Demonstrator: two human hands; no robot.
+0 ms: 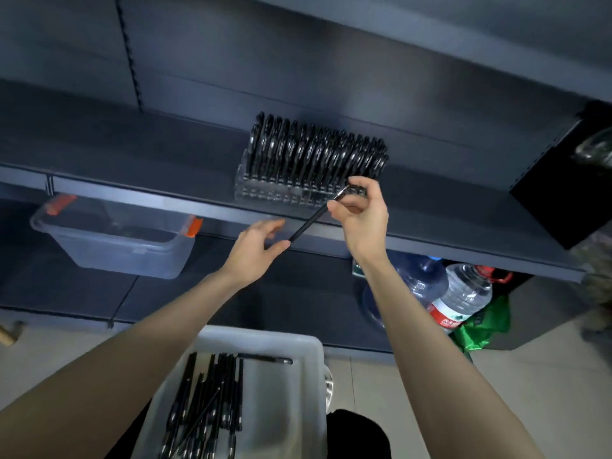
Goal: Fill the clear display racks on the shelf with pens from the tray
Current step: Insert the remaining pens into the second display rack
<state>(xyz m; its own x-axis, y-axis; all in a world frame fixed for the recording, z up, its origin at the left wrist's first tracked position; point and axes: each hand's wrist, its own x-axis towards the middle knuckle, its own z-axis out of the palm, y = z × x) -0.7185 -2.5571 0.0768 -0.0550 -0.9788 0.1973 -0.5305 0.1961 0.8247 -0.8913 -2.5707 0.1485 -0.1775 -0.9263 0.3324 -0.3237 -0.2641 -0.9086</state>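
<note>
Nearest, the white tray (pixel 299 342) sits low in front of the person, with a bundle of loose pens (pixel 205 392) lying lengthwise in it and one crosswise at its far end. Above it the left hand (pixel 256 245) is relaxed and open, one fingertip at or just touching the lower end of the black pen (pixel 309 223). I cannot tell that it pinches the pen. The right hand (pixel 361 210) has its fingers (pixel 334 207) curled round the pen's upper, clip end, so the pen slants between the hands.

Just beyond, the clear display rack (pixel 265 192) stands on the shelf (pixel 99 144). Its back rows are packed with pens, and its front rows look unfilled.

To seat this pen well, the right hand should swing it upright. The left fingertip can then steer the lower end into a free front hole, and the pen should go straight down so it does not jostle the neighbouring pens.
</note>
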